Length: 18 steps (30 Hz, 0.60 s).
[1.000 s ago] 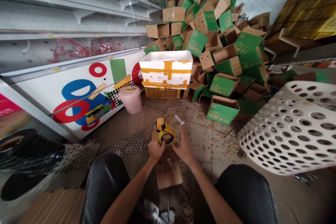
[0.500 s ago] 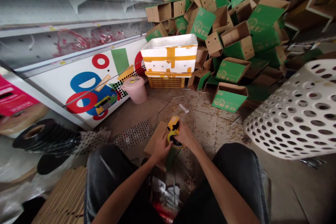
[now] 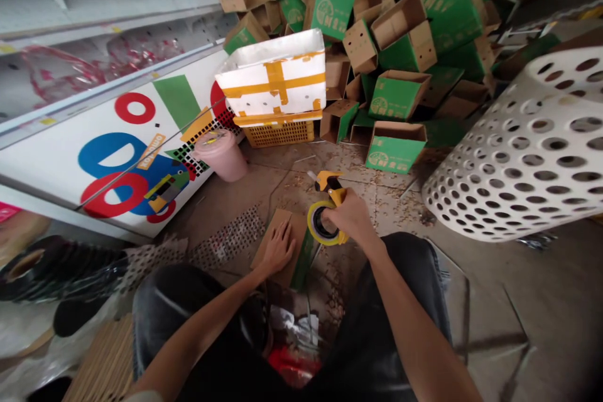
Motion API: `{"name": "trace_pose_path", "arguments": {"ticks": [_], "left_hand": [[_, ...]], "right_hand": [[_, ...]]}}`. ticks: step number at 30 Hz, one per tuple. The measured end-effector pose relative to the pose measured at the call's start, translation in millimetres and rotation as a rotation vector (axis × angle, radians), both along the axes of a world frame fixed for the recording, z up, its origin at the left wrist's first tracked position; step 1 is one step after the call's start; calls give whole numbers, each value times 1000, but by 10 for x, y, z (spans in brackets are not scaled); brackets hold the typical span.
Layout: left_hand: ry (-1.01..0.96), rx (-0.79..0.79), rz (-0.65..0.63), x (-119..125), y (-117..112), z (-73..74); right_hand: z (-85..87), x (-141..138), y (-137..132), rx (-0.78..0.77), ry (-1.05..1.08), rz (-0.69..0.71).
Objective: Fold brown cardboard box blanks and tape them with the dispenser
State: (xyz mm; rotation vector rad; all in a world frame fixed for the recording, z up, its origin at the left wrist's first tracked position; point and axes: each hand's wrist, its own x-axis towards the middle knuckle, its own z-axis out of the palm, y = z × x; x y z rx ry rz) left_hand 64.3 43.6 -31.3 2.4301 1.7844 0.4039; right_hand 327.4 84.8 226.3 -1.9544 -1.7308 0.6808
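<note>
From the head camera, the right hand (image 3: 346, 217) is closed around the grip of a yellow tape gun (image 3: 328, 181), its roll of yellow tape (image 3: 321, 223) held just above the floor (image 3: 485, 301). The left hand (image 3: 277, 250) lies open and palm down on a folded carton (image 3: 286, 221), which has a green side (image 3: 304, 257) and rests on the floor by the person's knees. The tape gun is just beside the carton's edge. Open floor, strewn with shavings, lies ahead of the hands up to a green carton (image 3: 394, 147) and a heap of others. A white perforated basket (image 3: 513, 163) stands to the right, and a pink bucket (image 3: 220, 154) to the left. The cartons carry a round logo, but their print is too small to read.
</note>
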Motion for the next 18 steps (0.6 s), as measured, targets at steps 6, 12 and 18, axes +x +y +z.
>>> {"name": "trace_pose_path", "arguments": {"ticks": [6, 12, 18], "left_hand": [[23, -23, -102, 25, 526, 54], [32, -14, -56, 35, 498, 37], [-3, -46, -82, 8, 354, 158]], "right_hand": [[40, 188, -39, -64, 38, -35], [-34, 311, 2, -65, 78, -82], [-48, 362, 6, -83, 67, -119]]}}
